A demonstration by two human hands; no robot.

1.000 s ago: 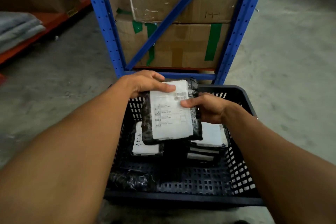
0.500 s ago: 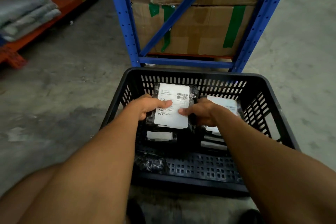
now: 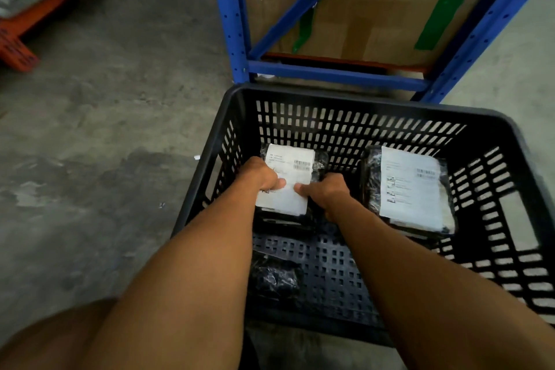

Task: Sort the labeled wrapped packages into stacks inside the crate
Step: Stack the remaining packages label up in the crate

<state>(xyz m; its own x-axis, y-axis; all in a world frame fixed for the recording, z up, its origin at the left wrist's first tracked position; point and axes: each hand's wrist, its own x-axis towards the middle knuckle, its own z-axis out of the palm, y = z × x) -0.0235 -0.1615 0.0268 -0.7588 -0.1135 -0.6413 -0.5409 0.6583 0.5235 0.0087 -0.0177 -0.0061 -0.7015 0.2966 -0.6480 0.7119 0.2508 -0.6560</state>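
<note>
From the head view, your left hand [image 3: 264, 176] and right hand [image 3: 326, 192] both pinch the labeled package [image 3: 288, 177] by its near end — long axis running away from you, lying on the stack in the crate's [image 3: 345, 93] far-left corner. The second stack [image 3: 411, 189] sits right of it, apart.

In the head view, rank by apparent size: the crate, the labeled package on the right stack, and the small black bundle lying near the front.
1. crate
2. right-stack package
3. black bundle, though it lies nearer the camera, so its true size is unsure.
</note>
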